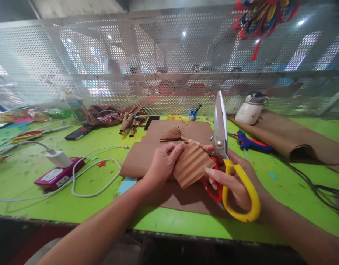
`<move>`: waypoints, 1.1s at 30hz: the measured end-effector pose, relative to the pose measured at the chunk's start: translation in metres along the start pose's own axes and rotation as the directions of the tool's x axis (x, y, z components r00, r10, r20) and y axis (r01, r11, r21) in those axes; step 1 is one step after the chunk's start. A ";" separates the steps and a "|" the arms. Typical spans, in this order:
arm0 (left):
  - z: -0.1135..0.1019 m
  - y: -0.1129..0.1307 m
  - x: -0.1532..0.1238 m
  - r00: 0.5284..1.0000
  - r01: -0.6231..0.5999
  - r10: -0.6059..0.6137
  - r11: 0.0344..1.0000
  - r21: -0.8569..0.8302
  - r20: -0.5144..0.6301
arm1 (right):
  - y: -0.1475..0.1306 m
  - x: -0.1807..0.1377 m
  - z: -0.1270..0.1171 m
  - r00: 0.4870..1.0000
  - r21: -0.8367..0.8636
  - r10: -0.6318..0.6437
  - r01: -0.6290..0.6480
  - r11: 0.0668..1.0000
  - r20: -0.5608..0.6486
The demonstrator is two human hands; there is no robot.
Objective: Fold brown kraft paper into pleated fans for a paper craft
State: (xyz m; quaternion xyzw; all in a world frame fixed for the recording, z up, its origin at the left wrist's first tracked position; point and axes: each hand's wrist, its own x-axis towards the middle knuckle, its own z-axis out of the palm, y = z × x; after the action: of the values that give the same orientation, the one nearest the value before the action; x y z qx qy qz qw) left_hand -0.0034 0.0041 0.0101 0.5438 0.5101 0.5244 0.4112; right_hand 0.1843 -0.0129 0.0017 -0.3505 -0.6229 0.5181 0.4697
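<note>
The folded paper (pixel 194 165) sits between the two hands, above the big brown sheet (pixel 142 158) on the green surface (pixel 83 209). It could tear or bend out of shape if both hands pull on it too hard. Its folds could pop loose if the pinch gets weak. The scissors (pixel 220 144) point up and away, right beside the paper, so a tilt to the left could poke it or nick a finger. The left hand (pixel 165 160) is closed, with thumb and fingers pinching the paper's left side. The right hand (pixel 238 191) is curled around the scissor handles, and its thumb touches the paper's right corner. A small fan of brown strips (pixel 173 134) shows just past the left hand; I cannot tell if it joins the paper.
</note>
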 end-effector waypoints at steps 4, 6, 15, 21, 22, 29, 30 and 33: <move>-0.001 0.007 -0.009 0.971 0.157 -0.112 0.964 -0.216 0.210 | -0.002 0.003 -0.002 1.000 0.020 0.006 -0.006 1.000 -0.018; -0.001 0.009 -0.012 0.946 0.224 -0.144 0.938 -0.264 0.292 | -0.003 0.004 -0.003 1.000 0.044 0.016 -0.016 0.999 -0.008; 0.001 0.002 -0.010 0.907 0.359 -0.210 0.837 -0.413 0.364 | 0.000 0.011 -0.008 1.000 0.115 0.023 -0.024 0.993 0.010; 0.004 0.000 -0.007 0.934 0.320 -0.215 0.859 -0.398 0.286 | -0.002 0.010 -0.007 1.000 0.066 0.022 -0.021 0.998 -0.006; 0.004 0.000 -0.006 0.937 0.315 -0.216 0.863 -0.396 0.275 | -0.002 0.010 -0.007 1.000 0.064 0.020 -0.019 0.998 -0.008; 0.003 0.000 -0.006 0.936 0.304 -0.199 0.873 -0.383 0.289 | -0.001 0.012 -0.008 1.000 0.113 0.013 -0.015 0.994 0.016; 0.002 0.000 -0.005 0.938 0.296 -0.190 0.874 -0.385 0.291 | -0.002 0.012 -0.009 1.000 0.118 0.013 -0.015 0.993 0.018; -0.003 0.001 -0.001 0.975 0.194 -0.141 0.913 -0.360 0.169 | -0.005 0.014 -0.011 1.000 0.084 -0.005 0.003 0.996 0.022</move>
State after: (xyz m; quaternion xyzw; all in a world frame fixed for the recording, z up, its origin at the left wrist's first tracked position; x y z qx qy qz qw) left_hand -0.0061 0.0025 0.0113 0.4449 0.4154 0.5354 0.5855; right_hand 0.1910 0.0028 0.0096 -0.3235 -0.6064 0.5468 0.4782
